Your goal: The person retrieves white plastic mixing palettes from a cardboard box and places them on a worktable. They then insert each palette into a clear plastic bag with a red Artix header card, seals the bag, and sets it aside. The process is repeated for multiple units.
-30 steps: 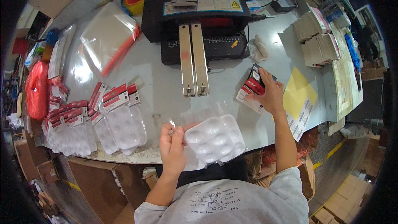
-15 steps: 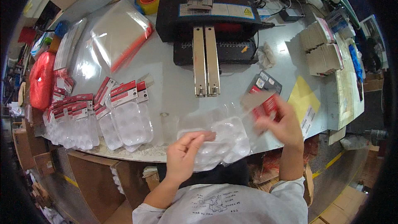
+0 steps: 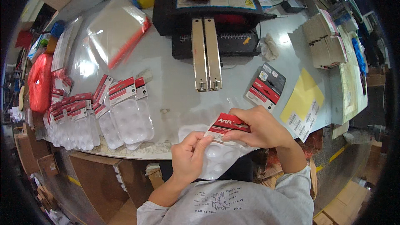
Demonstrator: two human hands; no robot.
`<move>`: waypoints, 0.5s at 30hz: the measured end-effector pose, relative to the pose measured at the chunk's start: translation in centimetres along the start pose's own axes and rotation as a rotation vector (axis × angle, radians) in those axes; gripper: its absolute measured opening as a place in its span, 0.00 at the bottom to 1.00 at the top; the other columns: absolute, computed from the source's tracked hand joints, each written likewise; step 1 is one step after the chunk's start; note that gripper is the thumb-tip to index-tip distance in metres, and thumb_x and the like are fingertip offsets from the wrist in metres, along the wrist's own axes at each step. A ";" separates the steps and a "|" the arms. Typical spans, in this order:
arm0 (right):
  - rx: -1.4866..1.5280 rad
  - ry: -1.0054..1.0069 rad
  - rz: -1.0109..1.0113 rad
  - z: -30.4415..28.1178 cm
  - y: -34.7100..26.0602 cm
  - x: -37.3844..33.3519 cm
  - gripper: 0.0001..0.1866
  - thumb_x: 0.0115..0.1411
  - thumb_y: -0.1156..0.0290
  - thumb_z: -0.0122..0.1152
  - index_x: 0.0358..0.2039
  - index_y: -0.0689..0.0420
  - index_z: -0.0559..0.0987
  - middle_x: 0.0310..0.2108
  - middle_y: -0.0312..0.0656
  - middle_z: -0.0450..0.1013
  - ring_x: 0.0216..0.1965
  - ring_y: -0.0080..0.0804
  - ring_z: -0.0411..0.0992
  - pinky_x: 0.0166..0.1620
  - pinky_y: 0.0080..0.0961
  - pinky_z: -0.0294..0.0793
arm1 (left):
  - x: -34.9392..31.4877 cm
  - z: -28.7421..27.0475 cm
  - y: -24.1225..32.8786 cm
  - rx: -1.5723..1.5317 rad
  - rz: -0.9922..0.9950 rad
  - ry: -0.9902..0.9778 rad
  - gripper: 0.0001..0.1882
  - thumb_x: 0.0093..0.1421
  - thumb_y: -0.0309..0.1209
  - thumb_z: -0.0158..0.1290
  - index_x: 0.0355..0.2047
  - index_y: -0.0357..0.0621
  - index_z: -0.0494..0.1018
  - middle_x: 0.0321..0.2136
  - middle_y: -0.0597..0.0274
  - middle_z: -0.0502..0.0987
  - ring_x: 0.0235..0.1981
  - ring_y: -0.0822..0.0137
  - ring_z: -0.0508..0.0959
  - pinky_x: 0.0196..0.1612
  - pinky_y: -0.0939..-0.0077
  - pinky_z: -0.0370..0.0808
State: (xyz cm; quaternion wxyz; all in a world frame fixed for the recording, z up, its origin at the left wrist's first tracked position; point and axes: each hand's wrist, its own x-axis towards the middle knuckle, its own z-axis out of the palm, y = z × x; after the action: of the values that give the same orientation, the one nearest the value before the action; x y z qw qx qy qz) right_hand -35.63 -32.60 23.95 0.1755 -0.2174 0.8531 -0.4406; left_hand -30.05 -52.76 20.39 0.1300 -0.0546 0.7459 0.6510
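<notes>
Close to the table's front edge, both hands work over a white plastic palette with round wells point(image 3: 216, 161) in a clear bag. My right hand point(image 3: 266, 131) pinches a red-and-white header card point(image 3: 221, 126) between thumb and fingers, above the palette. At the card's lower left corner, my left hand point(image 3: 188, 156) has its thumb and fingers pressed together on the bag's edge. More white wells show behind the fingers, partly hidden. Beyond my right hand lies a pile of similar cards point(image 3: 264, 87). Finished-looking bagged palettes with red headers point(image 3: 132, 118) overlap at the left.
A black machine point(image 3: 171, 12) with two metal rails point(image 3: 200, 58) stands at the back. Clear bags with red edges point(image 3: 114, 33) lie to its left. On the right are a yellow sheet point(image 3: 306, 89), barcode labels point(image 3: 308, 121) and card stacks point(image 3: 323, 50). A red bundle point(image 3: 40, 81) sits far left.
My right hand has come left and down from the card pile, bringing a header card to the bagged palette. My left hand stays at the bag, slightly turned.
</notes>
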 end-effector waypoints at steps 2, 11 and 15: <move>-0.032 0.002 0.004 0.0 0.5 -0.1 0.16 0.48 0.64 0.69 0.31 0.59 0.75 0.17 0.43 0.70 0.19 0.33 0.67 0.23 0.24 0.65 | 0.0 0.1 0.1 0.008 -0.001 0.021 0.07 0.61 0.29 0.53 0.32 0.37 0.76 0.16 0.73 0.71 0.18 0.84 0.63 0.21 0.86 0.61; 0.703 0.027 0.552 2.0 1.7 -3.0 0.08 0.58 0.73 0.59 0.33 0.64 0.81 0.25 0.38 0.76 0.21 0.21 0.74 0.21 0.16 0.71 | 1.3 -0.6 -0.3 -0.081 0.081 0.293 0.10 0.62 0.30 0.51 0.28 0.35 0.76 0.19 0.77 0.70 0.19 0.86 0.60 0.21 0.89 0.54; 0.835 0.141 0.513 3.2 1.7 -3.8 0.08 0.59 0.73 0.58 0.31 0.65 0.80 0.23 0.38 0.76 0.22 0.22 0.75 0.22 0.16 0.71 | 1.2 -0.5 -0.6 -0.072 0.062 0.315 0.11 0.62 0.30 0.50 0.29 0.34 0.75 0.20 0.75 0.70 0.20 0.84 0.62 0.23 0.88 0.58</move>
State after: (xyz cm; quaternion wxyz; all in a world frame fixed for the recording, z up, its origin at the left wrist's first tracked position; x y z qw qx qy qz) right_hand -31.22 -31.85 21.17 0.2923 0.1190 0.6395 -0.7010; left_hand -31.10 -53.19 19.59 -0.0105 -0.1375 0.7346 0.6643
